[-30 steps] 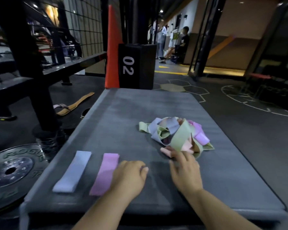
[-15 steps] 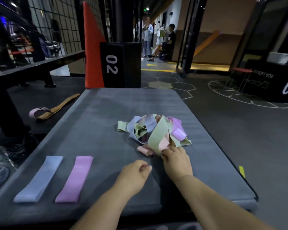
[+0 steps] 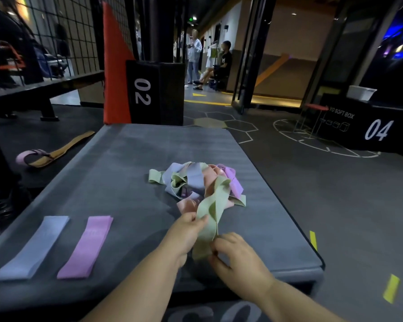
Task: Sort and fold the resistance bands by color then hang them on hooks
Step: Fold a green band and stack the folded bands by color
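Well, on the far left of the grey worktop (image 3: 116, 173) lies a pale blue band (image 3: 33, 247), folded flat. Just beside it, not touching, lies a pink-purple band (image 3: 85, 246), folded in the same way. Further right comes my left hand (image 3: 184, 233): its fingers and thumb pinch the left edge of a light green band (image 3: 211, 217). This green band is twisted, and it stretches from the tangled pile (image 3: 196, 180) toward me. The pile sits behind my hands, around the middle of the worktop, and it mixes green, blue, peach and purple bands so that I cannot tell how many there are. Next on the right, my right hand (image 3: 239, 254) is curled, and its fingers grasp the near end of the same green band, close to the left hand. Right of the worktop, on the dark floor (image 3: 335, 205), lies a yellow tape strip (image 3: 391, 289), and far behind it stands a black box marked 04 (image 3: 377, 132).
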